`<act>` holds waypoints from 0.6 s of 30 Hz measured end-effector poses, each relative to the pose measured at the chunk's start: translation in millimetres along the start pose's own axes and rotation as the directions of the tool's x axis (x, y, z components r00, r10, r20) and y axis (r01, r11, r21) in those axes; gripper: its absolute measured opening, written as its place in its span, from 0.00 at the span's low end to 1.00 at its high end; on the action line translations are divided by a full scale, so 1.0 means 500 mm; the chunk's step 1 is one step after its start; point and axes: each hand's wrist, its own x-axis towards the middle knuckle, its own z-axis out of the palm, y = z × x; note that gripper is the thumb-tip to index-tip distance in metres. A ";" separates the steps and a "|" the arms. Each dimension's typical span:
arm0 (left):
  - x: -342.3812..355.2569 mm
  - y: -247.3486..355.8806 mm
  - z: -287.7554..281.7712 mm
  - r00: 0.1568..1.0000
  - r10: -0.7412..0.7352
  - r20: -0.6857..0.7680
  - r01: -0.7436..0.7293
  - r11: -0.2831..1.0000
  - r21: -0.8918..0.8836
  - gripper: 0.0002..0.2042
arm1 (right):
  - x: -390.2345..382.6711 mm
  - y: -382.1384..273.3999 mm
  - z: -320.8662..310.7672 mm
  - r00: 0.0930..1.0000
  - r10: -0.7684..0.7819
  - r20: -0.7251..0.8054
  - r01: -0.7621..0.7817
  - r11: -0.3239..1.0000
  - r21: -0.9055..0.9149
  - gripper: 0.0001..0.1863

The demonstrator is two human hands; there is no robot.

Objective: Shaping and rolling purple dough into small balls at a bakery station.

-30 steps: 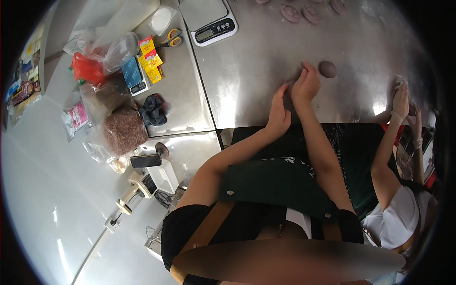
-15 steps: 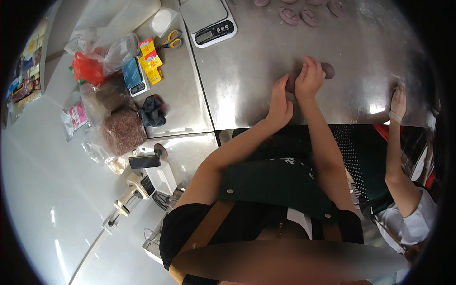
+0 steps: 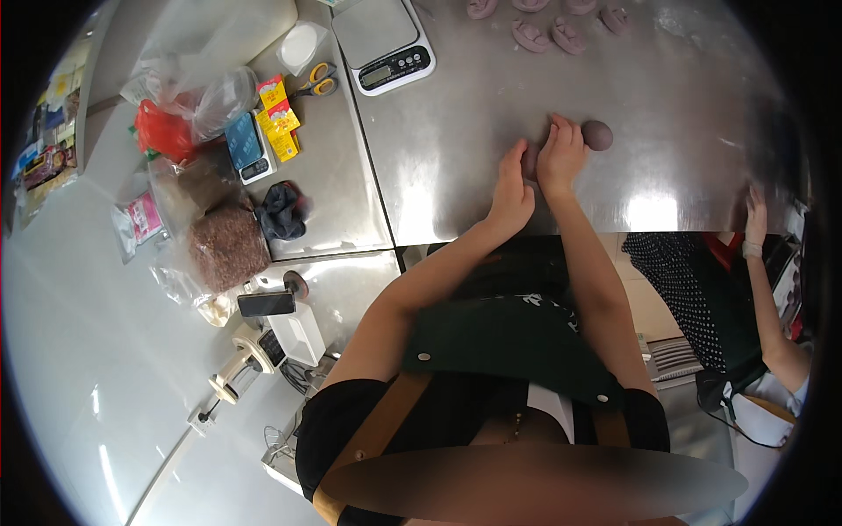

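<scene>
On my feed, the left hand (image 3: 510,191) and right hand (image 3: 561,159) cup narrowly, holding a purplish dough piece (image 3: 529,161) between them — a dough ball (image 3: 597,135) sits on the steel table (image 3: 474,105), just beside the right.

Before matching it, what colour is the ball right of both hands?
The ball: greyish purple, head view.

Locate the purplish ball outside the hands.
In the head view, the purplish ball sits on the metal table, right of centre, immediately right of the right hand.

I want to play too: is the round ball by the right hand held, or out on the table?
Out on the table: the ball sits uncovered beside the right hand, not inside it.
</scene>
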 end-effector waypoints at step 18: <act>-0.059 0.016 0.002 0.998 0.036 0.045 -0.037 0.999 0.020 0.35 | -0.017 -0.004 -0.043 0.998 0.004 0.068 -0.010 0.996 0.090 0.09</act>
